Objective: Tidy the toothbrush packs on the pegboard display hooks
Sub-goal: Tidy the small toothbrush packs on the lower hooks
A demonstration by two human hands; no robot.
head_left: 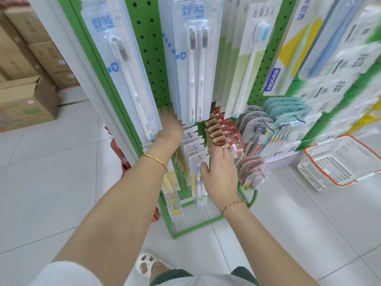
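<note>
At the green pegboard [152,58], tall packs [193,58] of white toothbrushes hung in rows along the upper hooks, their lower ends overlapping the smaller goods below. The left hand [170,124] reached up under the bottom edge of the middle tall row, back of the hand facing the camera. Its fingertips were hidden behind the packs, so I could not tell whether they were straight or curled round anything. A gold bangle [156,161] sat on that wrist.

Lower down, a row of white packs [193,147] hung on one hook, stacked front to back. The right hand [221,172] held the front of this row: the thumb [204,168] lay across the face of the front pack, and the bent fingers closed in at the row's right edge, just beside the red packs [222,131] on the neighbouring hook. A thin twisted bracelet [233,204] circled that wrist.

To the right, a white basket [309,168] with an orange rim stood on the tiled floor. Cardboard boxes [26,100] were stacked at the far left.
</note>
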